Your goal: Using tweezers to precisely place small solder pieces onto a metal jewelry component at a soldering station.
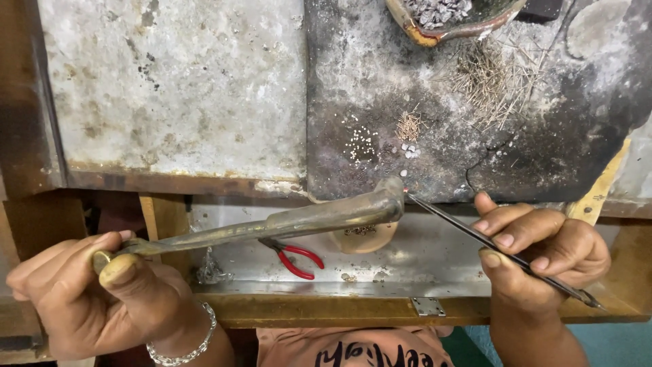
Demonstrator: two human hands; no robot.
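Torch (272,224) is sitting in the left hand (95,299), fingers wrapped round the thin tail end, thumb (125,268) pressing on top near the butt. Long brass-coloured body is running up and to the right from that hand, bent nozzle ending well away from the knuckles, probably so heat is staying off the skin. Right hand (543,255) is pinching slim tweezers (499,250) between thumb and first two fingers, pen-style; shaft is slanting up-left from the fingers, tip meeting the torch nozzle at a tiny glowing red speck (405,191). Judging by that, the speck is being held at arm's length from both hands, right at the near edge of the charred slab (380,81).

Beyond the tweezers tip, farther from the right hand: small white beads (409,151), a bundle of short wire bits (408,126), then a bigger scatter of thin wires (492,78). Red-handled pliers (295,258) are lying in the metal tray (421,258), between the two hands, below the torch body.

Hard to read: what the speck actually is, too small. No flame is showing at the nozzle. Round tan piece (363,238) is mostly hiding behind the nozzle. Bowl (448,20) with grey lumps is getting cut by the top edge. Rear end of the tweezers is running out just past the right palm.
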